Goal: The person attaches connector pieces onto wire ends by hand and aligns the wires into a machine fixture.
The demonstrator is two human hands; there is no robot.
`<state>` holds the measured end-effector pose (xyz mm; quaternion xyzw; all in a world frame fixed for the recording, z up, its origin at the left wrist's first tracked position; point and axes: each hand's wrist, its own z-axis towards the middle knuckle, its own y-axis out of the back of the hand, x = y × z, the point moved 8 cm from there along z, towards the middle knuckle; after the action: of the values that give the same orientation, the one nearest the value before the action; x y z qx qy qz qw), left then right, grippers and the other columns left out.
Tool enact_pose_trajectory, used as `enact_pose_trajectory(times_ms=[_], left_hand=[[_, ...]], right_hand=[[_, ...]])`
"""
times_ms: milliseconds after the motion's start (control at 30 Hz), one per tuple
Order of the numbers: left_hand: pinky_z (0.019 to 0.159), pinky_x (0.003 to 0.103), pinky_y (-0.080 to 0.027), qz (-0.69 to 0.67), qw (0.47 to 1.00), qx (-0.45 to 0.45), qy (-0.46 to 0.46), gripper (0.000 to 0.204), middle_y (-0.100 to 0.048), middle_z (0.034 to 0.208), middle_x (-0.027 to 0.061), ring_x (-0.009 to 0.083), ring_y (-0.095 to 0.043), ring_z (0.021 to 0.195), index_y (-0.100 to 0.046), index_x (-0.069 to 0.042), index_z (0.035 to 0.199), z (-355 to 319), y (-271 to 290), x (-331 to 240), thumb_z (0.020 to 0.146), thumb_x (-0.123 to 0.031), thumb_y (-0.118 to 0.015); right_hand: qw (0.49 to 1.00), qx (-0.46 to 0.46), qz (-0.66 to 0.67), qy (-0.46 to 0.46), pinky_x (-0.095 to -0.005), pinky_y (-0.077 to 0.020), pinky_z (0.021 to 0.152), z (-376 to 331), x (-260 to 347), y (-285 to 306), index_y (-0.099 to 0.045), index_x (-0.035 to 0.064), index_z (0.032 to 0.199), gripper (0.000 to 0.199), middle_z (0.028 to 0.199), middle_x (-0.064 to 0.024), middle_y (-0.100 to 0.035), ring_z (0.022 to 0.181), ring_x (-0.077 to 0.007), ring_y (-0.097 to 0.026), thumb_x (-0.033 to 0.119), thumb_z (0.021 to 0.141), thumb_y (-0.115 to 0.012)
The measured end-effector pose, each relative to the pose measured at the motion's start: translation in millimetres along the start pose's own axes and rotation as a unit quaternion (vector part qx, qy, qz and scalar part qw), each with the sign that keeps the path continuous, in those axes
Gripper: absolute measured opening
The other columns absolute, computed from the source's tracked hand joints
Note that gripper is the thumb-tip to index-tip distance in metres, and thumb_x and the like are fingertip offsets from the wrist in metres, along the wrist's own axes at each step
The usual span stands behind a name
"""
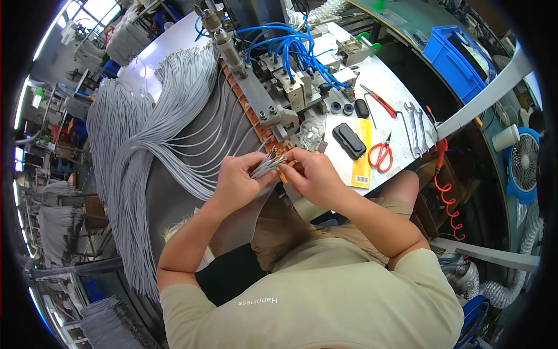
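Note:
My left hand is closed round a small bunch of grey cables whose stripped ends show several thin coloured wires. At those wire ends the fingers of my right hand are pinched; whether a single wire sits between them is too small to tell. Just beyond my hands runs an orange toothed strip along the edge of a metal machine. A large bundle of grey cables fans out to the left, with loose strands reaching toward the strip.
Blue air hoses loop over the machine. On the white table to the right lie a black case, a yellow packet, red-handled scissors, a red utility knife and wrenches. Further right are a blue crate and a blue fan.

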<state>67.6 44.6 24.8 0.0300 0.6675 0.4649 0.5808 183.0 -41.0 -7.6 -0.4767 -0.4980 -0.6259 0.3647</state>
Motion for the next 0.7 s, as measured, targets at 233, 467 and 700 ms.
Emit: enact_pose_trajectory(times_ms=[233,467,700], left_hand=[[0.065,0.029,-0.049,-0.063,0.992,0.112,0.001,0.016,-0.069,0.075,0.0093,0.0105,-0.061,0.067,-0.067,-0.002,0.097,0,-9,-1,0.087,-0.013,-0.072],[0.067,0.031,-0.051,-0.139,0.979,0.142,0.036,0.014,-0.07,0.079,0.0098,0.0175,-0.066,0.071,-0.065,-0.001,0.1,0,-12,11,0.09,-0.011,-0.067],[0.061,0.029,-0.05,0.062,0.99,-0.087,-0.095,0.013,-0.069,0.079,0.0077,0.013,-0.064,0.066,-0.064,0.003,0.098,-12,29,-35,0.09,-0.007,-0.067]], right_hand=[[0.989,0.026,-0.077,0.125,-0.0335,-0.0422,0.058,4,4,5,-0.06,0.004,0.096,0.013,0.068,-0.0083,-0.062,0.061,-0.0186,-0.059,0.011,0.088,-0.068],[0.959,-0.05,-0.12,0.253,-0.0363,-0.0403,0.071,-5,18,9,-0.058,0.0063,0.093,0.017,0.071,-0.0069,-0.06,0.064,-0.0257,-0.057,0.006,0.083,-0.072],[0.972,-0.148,-0.141,0.116,-0.0282,-0.0382,0.058,20,-24,36,-0.056,0.0034,0.09,0.016,0.068,-0.0034,-0.059,0.057,-0.0169,-0.052,0.013,0.091,-0.068]])
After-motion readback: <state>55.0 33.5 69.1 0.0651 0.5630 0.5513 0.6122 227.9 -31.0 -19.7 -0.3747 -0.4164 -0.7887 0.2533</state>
